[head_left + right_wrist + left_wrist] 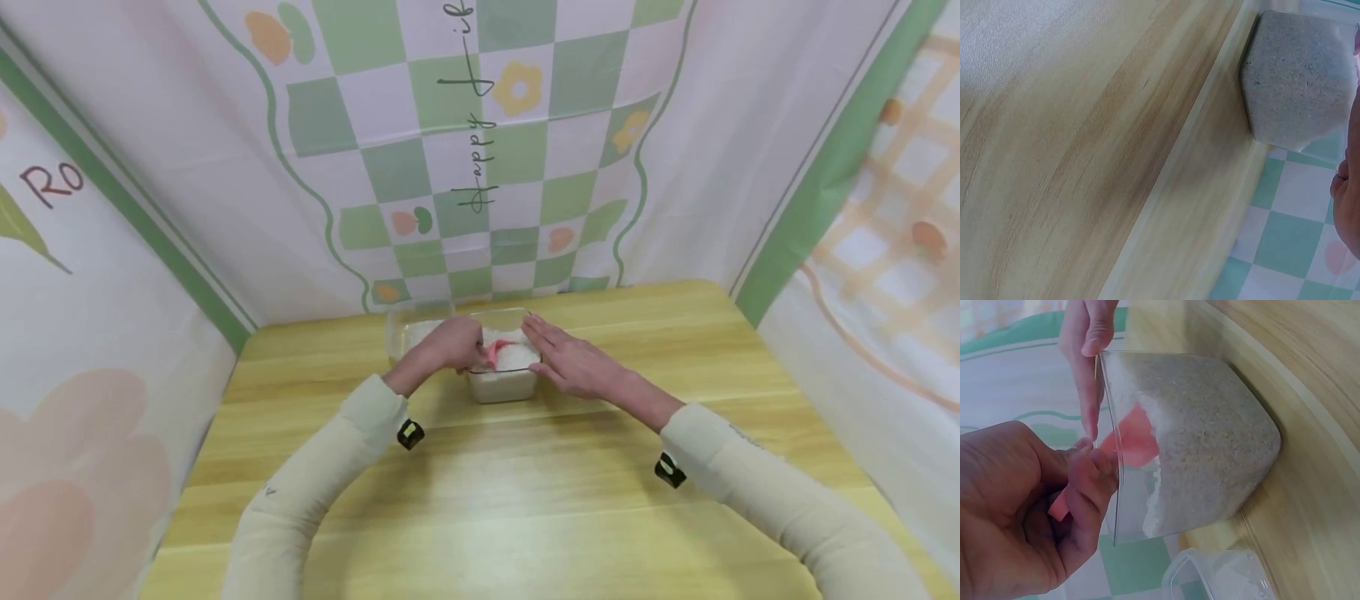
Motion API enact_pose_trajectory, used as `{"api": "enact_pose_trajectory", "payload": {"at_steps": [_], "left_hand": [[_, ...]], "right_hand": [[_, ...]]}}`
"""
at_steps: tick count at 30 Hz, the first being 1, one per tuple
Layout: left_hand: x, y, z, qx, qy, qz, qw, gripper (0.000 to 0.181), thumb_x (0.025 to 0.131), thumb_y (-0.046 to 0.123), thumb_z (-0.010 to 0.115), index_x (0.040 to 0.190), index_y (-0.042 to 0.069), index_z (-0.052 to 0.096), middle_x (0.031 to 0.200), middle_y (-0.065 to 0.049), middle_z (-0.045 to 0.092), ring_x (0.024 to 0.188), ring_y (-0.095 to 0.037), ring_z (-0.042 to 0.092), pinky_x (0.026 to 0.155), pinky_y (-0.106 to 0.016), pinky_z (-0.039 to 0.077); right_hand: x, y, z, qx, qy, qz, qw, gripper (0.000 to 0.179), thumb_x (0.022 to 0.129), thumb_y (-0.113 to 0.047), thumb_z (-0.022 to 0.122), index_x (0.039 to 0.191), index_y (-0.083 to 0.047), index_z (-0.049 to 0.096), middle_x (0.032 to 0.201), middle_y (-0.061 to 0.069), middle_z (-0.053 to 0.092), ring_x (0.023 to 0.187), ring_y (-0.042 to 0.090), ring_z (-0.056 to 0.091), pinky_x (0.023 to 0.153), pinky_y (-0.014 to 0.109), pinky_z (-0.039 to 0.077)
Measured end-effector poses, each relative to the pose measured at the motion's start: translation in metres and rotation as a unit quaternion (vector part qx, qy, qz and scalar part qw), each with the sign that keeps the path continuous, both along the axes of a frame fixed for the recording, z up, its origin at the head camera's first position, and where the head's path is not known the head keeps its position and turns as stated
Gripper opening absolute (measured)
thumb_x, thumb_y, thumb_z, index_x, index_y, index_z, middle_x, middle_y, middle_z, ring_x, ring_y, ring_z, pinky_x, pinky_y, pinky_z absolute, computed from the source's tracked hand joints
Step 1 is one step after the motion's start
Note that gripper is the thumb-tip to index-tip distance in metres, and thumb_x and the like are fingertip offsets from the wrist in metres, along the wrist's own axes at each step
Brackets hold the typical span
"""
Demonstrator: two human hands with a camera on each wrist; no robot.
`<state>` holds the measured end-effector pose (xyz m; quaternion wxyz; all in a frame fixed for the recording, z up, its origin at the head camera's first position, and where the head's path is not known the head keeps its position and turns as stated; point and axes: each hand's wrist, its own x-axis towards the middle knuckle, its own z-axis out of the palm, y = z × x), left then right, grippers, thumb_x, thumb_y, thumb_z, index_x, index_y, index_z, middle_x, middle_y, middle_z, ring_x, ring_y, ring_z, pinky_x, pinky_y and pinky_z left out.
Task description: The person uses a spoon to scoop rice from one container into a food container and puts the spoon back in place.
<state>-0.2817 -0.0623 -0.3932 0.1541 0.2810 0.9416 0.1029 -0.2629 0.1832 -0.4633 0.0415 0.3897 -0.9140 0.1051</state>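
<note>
Wood-grain table (480, 500), curtains around it. Nearest me: my cream sleeves (787, 500), with a small black device at each wrist (410, 434).

Past them, toward the middle of the table's far edge, is the clear container (501, 388), upright, holding a deep fill of rice (1210, 437).

Left hand (457, 342): fingers curled, clamped on the handle of the pink scoop (495, 352), which reaches over the container's rim with its head in the rice. Pinching the handle probably gives enough control to angle the head inside those walls.

Right hand (573, 364): fingers straight, laid along the container's right rim, thumb set apart from them. Gripping nothing; likely there to stop it sliding when the scoop pushes.

Second clear container (417, 312) is just left of the first, nearer the table's far left corner, with white contents. My left hand and wrist cover part of it, so I can't tell how full it is.

Behind the far edge: green-and-white checked curtain (517, 154).
</note>
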Motion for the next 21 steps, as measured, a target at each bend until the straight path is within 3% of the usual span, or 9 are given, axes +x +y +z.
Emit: {"api": "enact_pose_trajectory", "payload": {"at_steps": [4,8,11,16,21], "left_hand": [[0.0,-0.007,0.001,0.018,-0.041,0.021,0.9988,0.041,0.1,0.02,0.058,0.064,0.005,0.07,0.053,0.0,0.063,0.057,-0.02,0.066,0.064,-0.025,0.05],[-0.002,-0.016,-0.002,0.05,-0.078,0.034,0.9951,0.039,0.103,0.019,0.054,0.075,0.002,0.074,0.064,-0.006,0.071,0.068,-0.028,0.072,0.06,-0.023,0.049],[-0.003,-0.022,-0.005,0.083,-0.099,0.039,0.9908,0.037,0.103,0.019,0.054,0.077,0.001,0.074,0.067,-0.008,0.072,0.065,-0.025,0.071,0.055,-0.021,0.049],[-0.004,-0.029,-0.01,0.12,-0.113,0.042,0.9855,0.038,0.103,0.018,0.053,0.078,-0.001,0.074,0.062,-0.003,0.068,0.051,-0.009,0.059,0.051,-0.019,0.046],[-0.003,-0.032,-0.011,0.148,-0.126,0.059,0.9792,0.04,0.102,0.016,0.052,0.069,0.004,0.07,0.066,-0.01,0.07,0.051,-0.01,0.056,0.051,-0.022,0.046]], "right_hand": [[0.0,0.0,0.0,-0.004,-0.002,0.001,1.0,0.068,0.104,-0.03,0.05,0.154,0.007,0.021,0.162,0.026,0.022,0.152,0.037,0.022,0.119,0.05,0.031],[0.0,0.0,-0.001,-0.004,0.006,0.0,1.0,0.068,0.105,-0.032,0.048,0.154,0.007,0.021,0.162,0.027,0.021,0.151,0.038,0.022,0.119,0.051,0.031],[0.0,0.001,-0.002,-0.002,0.009,-0.001,1.0,0.068,0.106,-0.033,0.046,0.154,0.007,0.021,0.162,0.027,0.021,0.151,0.039,0.023,0.119,0.051,0.031],[0.0,0.0,-0.002,0.002,0.005,-0.006,1.0,0.067,0.106,-0.034,0.045,0.155,0.006,0.021,0.163,0.026,0.02,0.152,0.037,0.022,0.119,0.05,0.031],[0.0,0.0,-0.002,0.0,-0.004,-0.008,1.0,0.067,0.106,-0.032,0.047,0.155,0.005,0.02,0.163,0.025,0.02,0.152,0.036,0.02,0.12,0.049,0.03]]}}
